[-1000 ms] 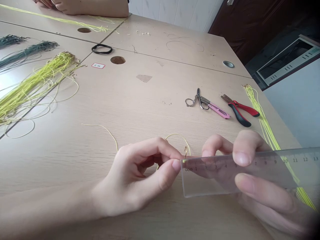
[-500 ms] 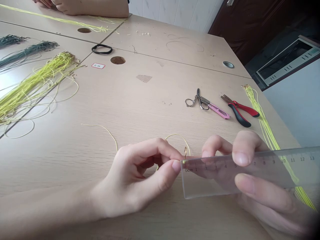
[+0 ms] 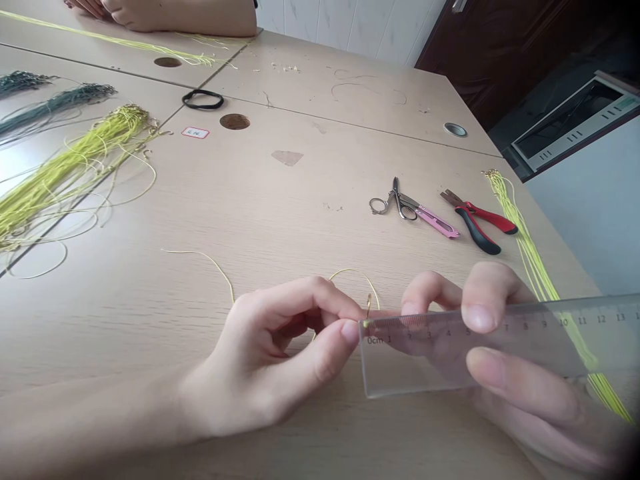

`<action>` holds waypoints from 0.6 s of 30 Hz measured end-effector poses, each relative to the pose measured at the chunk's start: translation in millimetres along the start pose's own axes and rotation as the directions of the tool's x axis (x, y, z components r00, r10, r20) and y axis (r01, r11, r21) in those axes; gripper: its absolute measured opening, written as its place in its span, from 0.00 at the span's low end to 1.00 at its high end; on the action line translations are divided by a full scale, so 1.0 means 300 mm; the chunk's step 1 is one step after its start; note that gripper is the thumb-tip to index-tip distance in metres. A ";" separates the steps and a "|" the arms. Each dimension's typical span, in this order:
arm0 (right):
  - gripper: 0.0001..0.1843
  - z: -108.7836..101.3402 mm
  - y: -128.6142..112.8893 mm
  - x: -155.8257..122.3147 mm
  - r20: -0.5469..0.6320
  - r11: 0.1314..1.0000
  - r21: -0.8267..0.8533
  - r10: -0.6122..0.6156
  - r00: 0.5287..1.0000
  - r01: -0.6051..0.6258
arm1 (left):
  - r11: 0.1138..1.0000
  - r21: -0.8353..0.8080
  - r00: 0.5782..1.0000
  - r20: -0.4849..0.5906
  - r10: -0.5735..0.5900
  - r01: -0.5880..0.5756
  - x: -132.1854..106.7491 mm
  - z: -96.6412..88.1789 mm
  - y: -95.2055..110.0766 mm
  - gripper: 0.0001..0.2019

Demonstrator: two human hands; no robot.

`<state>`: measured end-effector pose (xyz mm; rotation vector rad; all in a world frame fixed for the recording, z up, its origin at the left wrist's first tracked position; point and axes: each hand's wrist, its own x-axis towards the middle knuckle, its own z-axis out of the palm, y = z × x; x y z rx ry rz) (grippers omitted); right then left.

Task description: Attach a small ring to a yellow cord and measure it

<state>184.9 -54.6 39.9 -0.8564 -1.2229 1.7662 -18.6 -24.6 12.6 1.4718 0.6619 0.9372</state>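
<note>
My left hand (image 3: 280,353) is closed, thumb and forefinger pinching a thin yellow line (image 3: 220,267) right beside a gold fish hook (image 3: 369,303). The hook's bend stands up past the top edge of a clear plastic ruler (image 3: 415,367), and a yellow knot shows at the 0 cm mark. My right hand (image 3: 505,340) grips the ruler between thumb and fingers, some fingers lying behind it. Loops of the line trail on the table behind my left hand; its pinched part is hidden by my fingers.
Scissors (image 3: 393,203), a pink cutter (image 3: 435,221) and red-black pliers (image 3: 480,223) lie beyond my right hand. Yellow line bundles with hooks rest left (image 3: 75,173) and right (image 3: 530,247). A black band (image 3: 203,100) lies farther back, near another person's arm (image 3: 185,17).
The ruler's zero end has shifted very slightly left, along with the hook. Both hands keep their grip, and the other things look the same.
</note>
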 end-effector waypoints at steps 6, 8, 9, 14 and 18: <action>0.06 0.004 0.000 0.003 0.010 1.000 0.003 0.008 1.000 -0.008 | 1.000 -0.010 1.000 0.000 -0.003 0.003 -0.001 0.000 -0.002 0.06; 0.06 0.005 0.001 0.000 0.003 1.000 0.005 0.003 1.000 -0.003 | 1.000 -0.006 1.000 0.000 -0.001 0.001 -0.001 0.002 -0.001 0.06; 0.06 0.006 0.003 -0.001 0.007 1.000 0.005 0.000 1.000 0.000 | 1.000 -0.005 1.000 0.000 -0.002 0.002 0.000 0.002 0.000 0.06; 0.06 0.002 0.006 0.001 0.012 1.000 0.009 0.004 1.000 -0.004 | 1.000 -0.004 1.000 -0.001 0.002 -0.002 0.004 0.002 0.005 0.05; 0.06 0.000 0.003 0.008 0.009 1.000 0.014 -0.003 1.000 0.003 | 1.000 0.003 1.000 -0.003 0.008 -0.008 0.004 -0.001 0.009 0.05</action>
